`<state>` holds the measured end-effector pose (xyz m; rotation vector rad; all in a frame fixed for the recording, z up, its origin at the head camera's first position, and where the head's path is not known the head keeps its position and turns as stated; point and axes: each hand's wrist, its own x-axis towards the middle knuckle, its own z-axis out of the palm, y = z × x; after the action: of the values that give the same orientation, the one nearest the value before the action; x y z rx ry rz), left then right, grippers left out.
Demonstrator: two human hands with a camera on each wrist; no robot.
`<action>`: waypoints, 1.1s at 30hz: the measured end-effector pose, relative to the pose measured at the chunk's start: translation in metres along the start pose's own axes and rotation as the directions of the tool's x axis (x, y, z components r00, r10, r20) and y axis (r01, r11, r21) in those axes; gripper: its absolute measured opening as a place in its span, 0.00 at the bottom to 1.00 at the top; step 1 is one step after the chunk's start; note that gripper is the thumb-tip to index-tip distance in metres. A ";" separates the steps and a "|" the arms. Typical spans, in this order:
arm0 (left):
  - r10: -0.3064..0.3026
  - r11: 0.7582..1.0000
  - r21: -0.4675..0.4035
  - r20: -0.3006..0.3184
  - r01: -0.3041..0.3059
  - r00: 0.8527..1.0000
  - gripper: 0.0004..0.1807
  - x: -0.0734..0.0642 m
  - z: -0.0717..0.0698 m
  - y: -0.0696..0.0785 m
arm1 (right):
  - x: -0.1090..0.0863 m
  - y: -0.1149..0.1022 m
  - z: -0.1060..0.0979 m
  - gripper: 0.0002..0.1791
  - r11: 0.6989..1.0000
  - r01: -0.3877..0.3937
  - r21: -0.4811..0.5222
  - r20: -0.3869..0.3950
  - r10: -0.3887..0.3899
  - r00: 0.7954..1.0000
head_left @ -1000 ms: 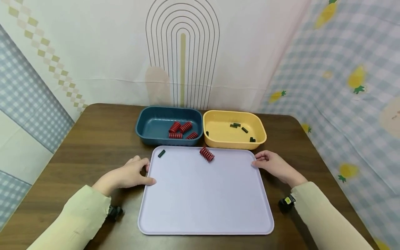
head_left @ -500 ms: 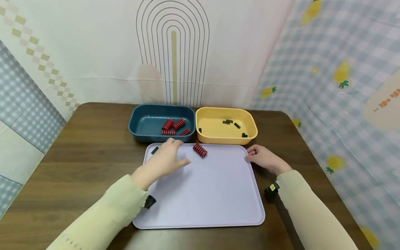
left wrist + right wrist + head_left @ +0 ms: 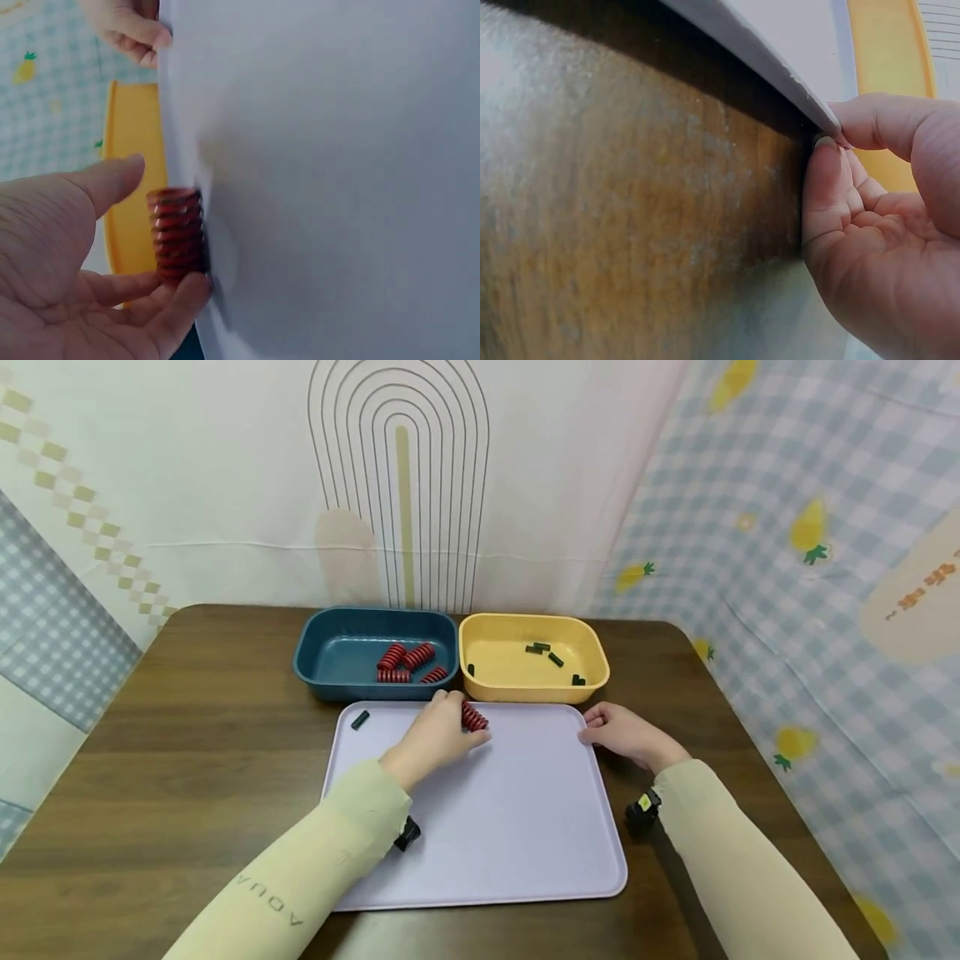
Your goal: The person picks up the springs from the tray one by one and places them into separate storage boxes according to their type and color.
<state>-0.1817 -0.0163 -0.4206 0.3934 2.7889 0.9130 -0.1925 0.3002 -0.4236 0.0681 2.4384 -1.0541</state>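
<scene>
A red coil spring (image 3: 474, 717) lies at the far edge of the lavender tray (image 3: 517, 827). My left hand (image 3: 435, 735) is around the spring with thumb and fingers spread. In the left wrist view the fingertips (image 3: 191, 289) are right at one end of the red coils (image 3: 178, 232), and the thumb stands apart from the other end. My right hand (image 3: 626, 732) pinches the tray's right rim near its far corner, thumb on top and fingers beneath, as the right wrist view shows. A small dark green spring (image 3: 360, 720) lies in the tray's far left corner.
Behind the tray stand a blue bin (image 3: 322, 681) with several red springs (image 3: 393, 675) and, touching or close beside it, a yellow bin (image 3: 525, 693) with several small green springs (image 3: 555, 659). All stand on a brown wooden table (image 3: 217, 735) backed by a cloth.
My left hand has let go of the tray's left rim and moved right across the tray to the red spring. The right hand keeps its hold. The head view has shifted slightly.
</scene>
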 end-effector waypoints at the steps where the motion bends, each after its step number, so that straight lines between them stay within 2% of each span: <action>1: 0.002 1.000 0.013 -0.007 -0.002 1.000 0.37 0.002 0.003 0.001 | 0.001 -0.001 0.000 0.20 1.000 -0.002 -0.002 -0.001 0.002 1.000; 5: 0.023 0.995 0.095 -0.041 -0.019 0.999 0.34 0.009 0.007 0.002 | 0.001 -0.004 0.001 0.20 1.000 0.000 0.007 -0.008 0.000 1.000; 9: 0.022 0.991 0.133 -0.019 -0.019 1.000 0.32 0.010 0.006 0.002 | 0.000 -0.003 0.002 0.19 1.000 -0.014 0.025 -0.001 0.014 1.000; 16: 0.026 0.994 0.105 0.052 -0.031 0.998 0.29 0.005 -0.001 -0.001 | 0.001 -0.001 0.002 0.19 0.999 -0.025 0.037 0.005 0.025 1.000; 20: 0.079 0.994 0.069 0.102 -0.086 0.992 0.28 -0.004 -0.009 -0.006 | 0.002 -0.001 0.002 0.19 0.999 -0.037 0.034 0.014 0.037 0.999; 22: 0.124 0.991 0.042 0.130 -0.131 0.984 0.29 -0.011 -0.017 -0.008 | 0.002 -0.001 0.002 0.19 0.999 -0.038 0.029 0.023 0.038 0.999; 25: 0.209 0.978 -0.012 0.150 -0.210 0.966 0.31 -0.022 -0.037 -0.009 | 0.003 -0.001 0.001 0.19 0.999 -0.036 0.026 0.025 0.035 0.999; 28: 0.250 0.968 -0.035 0.148 -0.248 0.957 0.31 -0.032 -0.058 -0.011 | 0.004 -0.002 0.000 0.19 0.999 -0.029 0.032 0.032 0.028 0.999; 30: 0.263 0.965 -0.036 0.129 -0.260 0.956 0.29 -0.035 -0.071 -0.015 | 0.003 -0.001 0.000 0.19 0.999 -0.020 0.032 0.040 0.019 0.999; 33: 0.255 0.967 -0.036 0.074 -0.253 0.964 0.28 -0.034 -0.086 -0.026 | 0.003 -0.001 -0.002 0.19 0.999 -0.013 0.037 0.037 0.012 0.999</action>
<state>-0.1757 -0.0939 -0.3649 0.7811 2.6935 0.9605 -0.1961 0.3004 -0.4234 0.0754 2.3832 -1.0857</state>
